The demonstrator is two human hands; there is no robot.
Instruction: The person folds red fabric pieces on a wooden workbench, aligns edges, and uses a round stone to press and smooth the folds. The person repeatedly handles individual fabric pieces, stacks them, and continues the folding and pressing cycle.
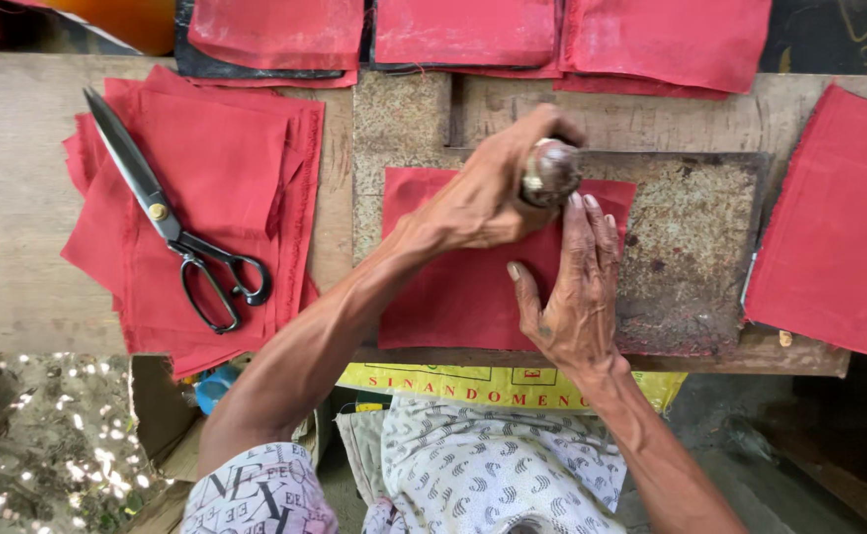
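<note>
1. The left hand (478, 198) is closed around a rounded, brownish tool handle (550, 170), held upright over a red square cloth piece (458, 287); the grip seems set for pressing straight down.
2. The right hand (574, 292) lies open and flat on the same red piece, fingers spread up beside the handle, apparently pinning the cloth so it does not slip.
3. The red piece rests on a worn, speckled metal plate (695, 247), which sits on the wooden desk (18, 247).
4. Left of the plate lies a loose stack of red cloth squares (226, 168) with large steel scissors (172, 222) on top, well apart from the hands.
5. Right of the plate is another red stack (834, 222); beyond the plate, more red pieces (468, 35) line the desk's far edge.
6. Nothing blocks the hands; the left forearm crosses over the red piece's lower left part.
</note>
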